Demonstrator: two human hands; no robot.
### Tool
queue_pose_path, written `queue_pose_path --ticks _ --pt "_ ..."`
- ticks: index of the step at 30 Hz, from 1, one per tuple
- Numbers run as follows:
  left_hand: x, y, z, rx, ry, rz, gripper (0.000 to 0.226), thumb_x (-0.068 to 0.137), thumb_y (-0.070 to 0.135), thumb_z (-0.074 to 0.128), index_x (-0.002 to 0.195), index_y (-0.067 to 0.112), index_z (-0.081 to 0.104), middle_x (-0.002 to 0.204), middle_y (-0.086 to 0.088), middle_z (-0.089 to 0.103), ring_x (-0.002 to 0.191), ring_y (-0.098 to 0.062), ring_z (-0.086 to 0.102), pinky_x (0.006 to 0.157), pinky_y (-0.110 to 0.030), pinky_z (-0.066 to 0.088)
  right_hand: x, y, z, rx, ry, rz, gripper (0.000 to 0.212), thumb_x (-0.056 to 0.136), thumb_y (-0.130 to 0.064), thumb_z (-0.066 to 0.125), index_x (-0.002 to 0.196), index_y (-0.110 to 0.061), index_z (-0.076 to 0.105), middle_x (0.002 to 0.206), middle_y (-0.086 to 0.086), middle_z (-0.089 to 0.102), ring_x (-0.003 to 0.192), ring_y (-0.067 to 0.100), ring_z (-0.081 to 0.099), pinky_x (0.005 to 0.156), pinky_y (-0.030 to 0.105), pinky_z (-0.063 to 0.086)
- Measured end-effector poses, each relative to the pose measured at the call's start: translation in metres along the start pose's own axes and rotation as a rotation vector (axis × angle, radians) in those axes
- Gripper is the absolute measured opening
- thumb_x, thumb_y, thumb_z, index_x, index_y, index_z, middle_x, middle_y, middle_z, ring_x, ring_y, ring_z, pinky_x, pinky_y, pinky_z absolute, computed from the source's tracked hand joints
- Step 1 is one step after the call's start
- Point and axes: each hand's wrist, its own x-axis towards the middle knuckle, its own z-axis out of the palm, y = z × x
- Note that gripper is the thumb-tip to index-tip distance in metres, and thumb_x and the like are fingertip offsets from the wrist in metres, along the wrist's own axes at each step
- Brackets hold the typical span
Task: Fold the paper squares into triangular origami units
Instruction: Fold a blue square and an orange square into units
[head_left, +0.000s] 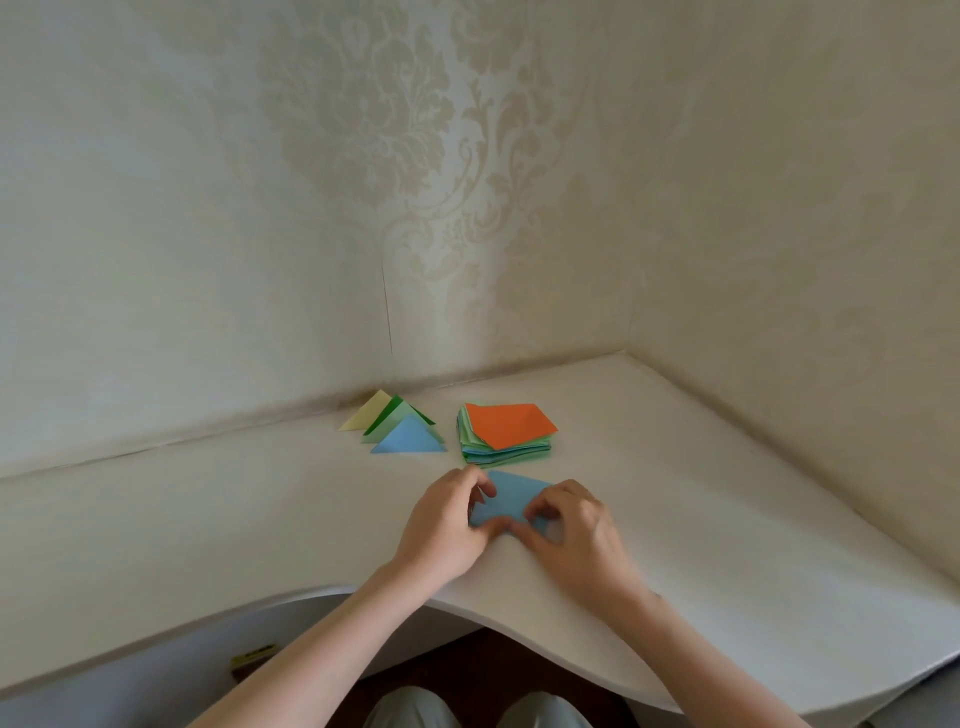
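1. One blue sheet (511, 501) is lying on the white desk (727, 519) near its front edge, between both hands; they are covering its lower corners, so its fold state is hard to make out.
2. Left hand (447, 525) is curling its fingers over the sheet's left edge, thumb and fingertips pinching the paper.
3. Right hand (571, 525) is bending its fingers onto the sheet's lower right part, pinching it against the desk.
4. Just behind the sheet, a stack (506, 441) of squares is sitting with an orange square (511, 423) on top and green layers below.
5. Left of the stack, folded triangles are lying overlapped: blue triangle (410, 436) in front, green ones (392, 415) behind, a yellow one (366, 413) nearest the wall (363, 182).
6. Below the desk edge, knees are showing, cut off by the frame.
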Motion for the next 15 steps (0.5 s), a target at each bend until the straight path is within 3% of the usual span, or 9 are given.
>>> queue_pose_path --ticks 4,9,12,15 --pt "0.004 0.000 -0.006 -0.064 -0.036 -0.073 0.027 0.074 0.022 0.079 0.091 0.024 0.058 0.089 0.004 0.057 0.062 -0.004 0.043 0.059 -0.013 0.036 0.005 -0.001 -0.001 0.050 -0.073 0.082 0.026 0.070 -0.025 0.080 0.093 -0.021 0.068 0.087 -0.010 0.055 0.081 0.009 0.054 0.079 0.025 0.046" --pt "0.004 -0.006 -0.015 -0.113 -0.071 -0.093 0.020 0.077 0.009 0.075 0.086 0.022 0.062 0.085 0.003 0.059 0.062 -0.005 0.046 0.058 -0.008 0.037 0.007 0.004 -0.011 0.124 -0.171 0.119 0.027 0.071 -0.012 0.077 0.092 -0.024 0.065 0.091 -0.004 0.060 0.084 0.008 0.055 0.073 0.002 0.036" --pt "0.003 -0.005 -0.017 -0.103 -0.080 -0.105 0.021 0.079 0.006 0.071 0.086 0.025 0.064 0.089 0.003 0.062 0.069 -0.005 0.052 0.061 -0.007 0.038 0.007 0.004 -0.013 0.136 -0.170 0.125 0.027 0.071 -0.011 0.077 0.092 -0.024 0.065 0.093 -0.003 0.062 0.083 0.001 0.054 0.073 0.001 0.036" --pt "-0.006 0.003 -0.015 0.068 -0.044 -0.006 0.024 0.084 0.002 0.062 0.095 0.024 0.063 0.098 0.006 0.055 0.079 -0.003 0.050 0.068 -0.006 0.036 0.006 0.004 -0.011 0.144 -0.155 0.125 0.027 0.071 -0.009 0.077 0.094 -0.018 0.067 0.092 -0.003 0.062 0.082 -0.002 0.053 0.073 0.001 0.036"
